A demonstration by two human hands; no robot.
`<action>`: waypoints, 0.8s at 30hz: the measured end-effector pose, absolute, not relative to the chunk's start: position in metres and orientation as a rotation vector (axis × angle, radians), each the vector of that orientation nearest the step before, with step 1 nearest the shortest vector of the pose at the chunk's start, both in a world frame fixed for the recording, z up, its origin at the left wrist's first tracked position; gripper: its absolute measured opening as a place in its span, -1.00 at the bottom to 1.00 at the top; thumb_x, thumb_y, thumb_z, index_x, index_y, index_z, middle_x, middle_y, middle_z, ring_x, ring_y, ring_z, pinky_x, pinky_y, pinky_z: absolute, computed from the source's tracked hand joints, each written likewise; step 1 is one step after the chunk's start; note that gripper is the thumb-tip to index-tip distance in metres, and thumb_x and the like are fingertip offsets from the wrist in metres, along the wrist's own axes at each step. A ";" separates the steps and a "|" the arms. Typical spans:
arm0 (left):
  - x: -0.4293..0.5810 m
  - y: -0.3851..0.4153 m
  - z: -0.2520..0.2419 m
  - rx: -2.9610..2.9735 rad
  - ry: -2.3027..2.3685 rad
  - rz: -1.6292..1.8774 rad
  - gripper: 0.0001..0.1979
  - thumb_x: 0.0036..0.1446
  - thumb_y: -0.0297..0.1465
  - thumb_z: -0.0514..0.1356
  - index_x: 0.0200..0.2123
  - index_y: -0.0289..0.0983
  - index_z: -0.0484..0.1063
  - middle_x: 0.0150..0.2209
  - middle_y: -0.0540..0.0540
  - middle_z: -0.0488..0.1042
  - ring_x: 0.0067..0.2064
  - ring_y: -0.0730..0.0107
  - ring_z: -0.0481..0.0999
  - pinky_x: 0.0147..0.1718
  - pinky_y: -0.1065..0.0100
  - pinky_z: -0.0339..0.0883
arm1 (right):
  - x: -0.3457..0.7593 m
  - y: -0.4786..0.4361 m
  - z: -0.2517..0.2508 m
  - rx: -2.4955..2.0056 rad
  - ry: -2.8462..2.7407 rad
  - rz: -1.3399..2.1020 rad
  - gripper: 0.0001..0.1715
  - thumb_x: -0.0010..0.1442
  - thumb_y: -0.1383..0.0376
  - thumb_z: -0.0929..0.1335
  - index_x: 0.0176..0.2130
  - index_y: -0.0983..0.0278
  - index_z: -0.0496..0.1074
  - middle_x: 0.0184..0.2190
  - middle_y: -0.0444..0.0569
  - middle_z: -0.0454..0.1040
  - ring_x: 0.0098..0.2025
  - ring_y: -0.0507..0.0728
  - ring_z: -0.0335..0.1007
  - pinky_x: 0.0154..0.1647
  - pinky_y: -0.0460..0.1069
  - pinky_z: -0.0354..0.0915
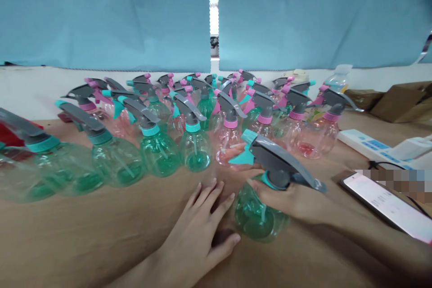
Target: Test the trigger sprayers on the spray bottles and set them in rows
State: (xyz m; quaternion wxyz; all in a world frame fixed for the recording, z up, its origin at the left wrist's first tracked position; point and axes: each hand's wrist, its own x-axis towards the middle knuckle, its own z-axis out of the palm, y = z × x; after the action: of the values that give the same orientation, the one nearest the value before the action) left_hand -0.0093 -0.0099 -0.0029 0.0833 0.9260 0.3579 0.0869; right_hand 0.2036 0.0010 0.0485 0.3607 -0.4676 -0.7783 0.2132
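Observation:
My right hand [286, 200] is wrapped round the neck of a green spray bottle [254, 216] with a grey and turquoise trigger head. The bottle leans a little, close to the table's near side. My left hand [199, 229] lies flat on the table just left of that bottle, fingers spread and holding nothing. Beyond the hands stands a green spray bottle [195, 148] with a turquoise collar, and beside it a pink spray bottle [229, 139]. Some fingers of my right hand are hidden behind the held bottle.
Several more green and pink spray bottles crowd the back of the wooden table [101, 229]. On the right lie a phone [384, 202], a white power strip [371, 144] and a brown cardboard box [401, 101]. Blue curtains [108, 13] hang behind.

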 end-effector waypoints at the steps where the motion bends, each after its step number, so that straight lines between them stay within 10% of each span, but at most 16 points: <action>1: -0.009 -0.010 -0.003 2.766 1.068 0.252 -0.42 0.24 -0.10 0.05 0.25 -0.23 0.09 0.30 -0.19 0.02 0.29 0.01 -0.02 0.18 -0.07 -0.05 | 0.203 0.002 0.049 -1.210 -2.028 0.589 -0.73 0.15 0.27 0.23 -0.20 0.11 0.47 -0.41 -0.16 0.53 -0.51 0.04 0.46 -0.45 -0.07 0.47; 6: -0.009 -0.010 -0.002 2.772 1.063 0.184 -0.41 0.26 -0.10 0.03 0.26 -0.24 0.07 0.30 -0.21 -0.02 0.31 0.06 -0.10 0.18 -0.06 -0.07 | 0.201 0.003 0.054 -1.086 -2.030 0.773 -0.70 0.12 0.41 0.20 -0.30 0.11 0.44 -0.44 -0.17 0.53 -0.26 0.05 0.52 -0.05 -0.02 0.40; 24: -0.008 -0.010 -0.001 2.761 1.076 0.155 -0.40 0.25 -0.09 0.03 0.25 -0.26 0.08 0.31 -0.23 -0.03 0.31 0.03 -0.10 0.17 -0.08 -0.05 | 0.200 0.002 0.056 -1.098 -1.971 0.744 -0.84 0.12 0.35 0.22 -0.43 0.15 0.33 -0.36 -0.18 0.53 -0.31 0.03 0.49 -0.23 -0.08 0.43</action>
State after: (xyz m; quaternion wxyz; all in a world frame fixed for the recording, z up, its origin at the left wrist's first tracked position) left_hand -0.0083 -0.0102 -0.0015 0.0869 0.9270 0.3611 0.0520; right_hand 0.2000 0.0023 0.0560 0.3738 -0.4287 -0.7695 0.2906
